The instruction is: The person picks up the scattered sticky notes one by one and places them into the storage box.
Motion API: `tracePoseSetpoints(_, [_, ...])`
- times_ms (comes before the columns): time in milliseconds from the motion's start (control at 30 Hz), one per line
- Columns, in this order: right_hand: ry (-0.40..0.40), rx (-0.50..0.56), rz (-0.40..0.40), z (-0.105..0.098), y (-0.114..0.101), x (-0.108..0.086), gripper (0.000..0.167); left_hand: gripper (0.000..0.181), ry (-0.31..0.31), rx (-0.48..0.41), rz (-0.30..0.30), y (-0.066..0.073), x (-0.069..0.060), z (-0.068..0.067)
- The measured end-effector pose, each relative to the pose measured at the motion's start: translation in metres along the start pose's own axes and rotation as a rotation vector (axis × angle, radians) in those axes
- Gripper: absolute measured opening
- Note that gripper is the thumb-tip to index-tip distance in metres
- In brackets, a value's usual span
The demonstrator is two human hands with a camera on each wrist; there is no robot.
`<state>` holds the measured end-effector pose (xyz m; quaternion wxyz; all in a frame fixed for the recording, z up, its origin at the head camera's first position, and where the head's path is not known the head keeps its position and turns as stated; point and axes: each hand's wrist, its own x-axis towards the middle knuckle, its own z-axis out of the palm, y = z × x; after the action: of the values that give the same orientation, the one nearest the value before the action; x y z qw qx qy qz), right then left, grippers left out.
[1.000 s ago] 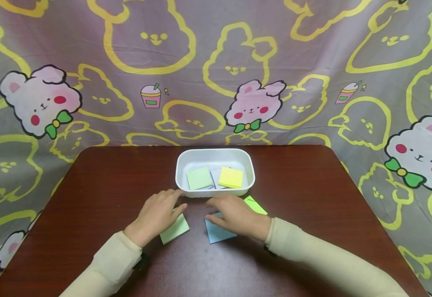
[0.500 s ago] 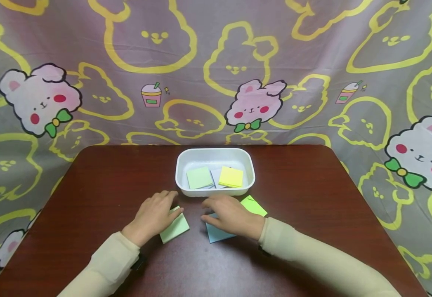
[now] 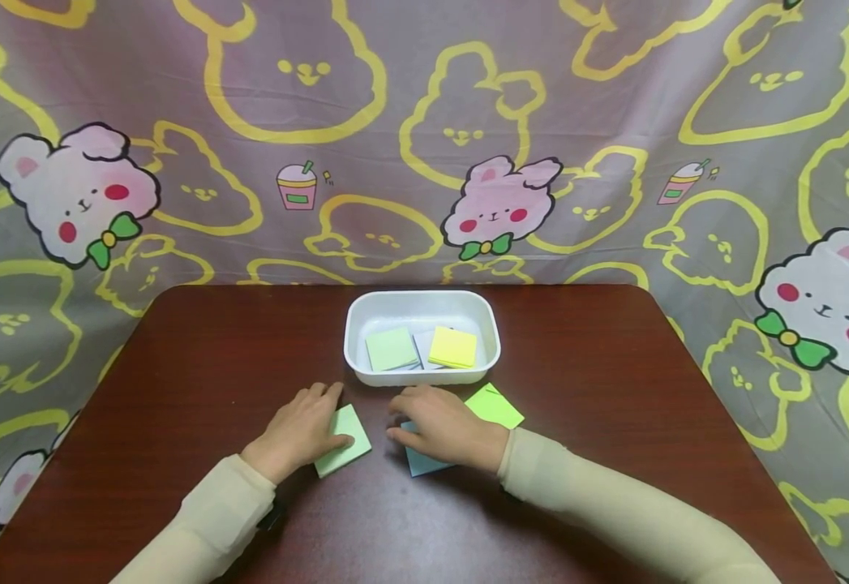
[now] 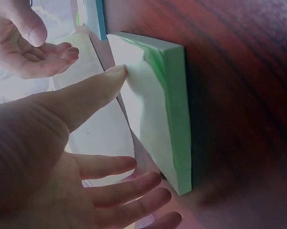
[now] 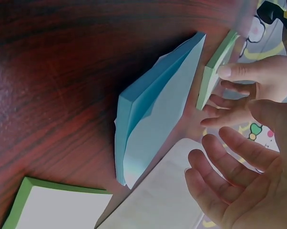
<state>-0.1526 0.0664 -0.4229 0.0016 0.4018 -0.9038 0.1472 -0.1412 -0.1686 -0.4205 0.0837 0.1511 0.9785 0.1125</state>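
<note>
Across the brown tabletop (image 3: pixel 249 349) in the head view, we see a white tray (image 3: pixel 424 378) near the far edge, holding a mint pad (image 3: pixel 391 349), a yellow pad (image 3: pixel 453 347) and a partly covered lilac pad (image 3: pixel 426 342) between them. On our side of it, the left hand (image 3: pixel 296 438) is at a pale green pad (image 3: pixel 344 457), its thumb over the top. The right hand (image 3: pixel 449 426) is above a blue pad (image 3: pixel 424 464) and hides much of it, and a bright green pad (image 3: pixel 495 405) lies just to the right, near the tray. A patterned curtain (image 3: pixel 366 170) hangs behind.

In the left wrist view, we find the thumb tip touching the face of the pale green pad, which lies on the tabletop; the other fingers are extended and apart, clamped on nothing.

In the right wrist view, we see the right hand's fingers apart and gently bent, not gripping the blue pad, whose sheets part a little along one edge. The bright green pad shows in the lower left corner.
</note>
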Motion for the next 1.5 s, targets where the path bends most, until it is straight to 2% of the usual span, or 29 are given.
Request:
tracePoseSetpoints(500, [0.004,-0.004,-0.016,0.0003,-0.0010,0.0031,0.022,0.065,0.046,-0.037,0.051,-0.0010,0.0035,0.0054])
tracePoseSetpoints(967, [-0.008,0.007,-0.003,-0.0003,-0.0003,0.0048,0.023,0.056,0.055,-0.111,0.010,-0.0017,0.0052,0.0088])
tracePoseSetpoints(1200, [-0.020,-0.006,0.015,-0.0020,0.0015,0.0065,0.026,0.050,0.074,-0.088,0.052,-0.0003,0.0066,0.0064])
tracePoseSetpoints(1500, [-0.017,-0.007,0.013,-0.0063,0.0019,0.0080,0.029,0.052,0.052,-0.067,0.043,-0.0004,0.0040,0.0027])
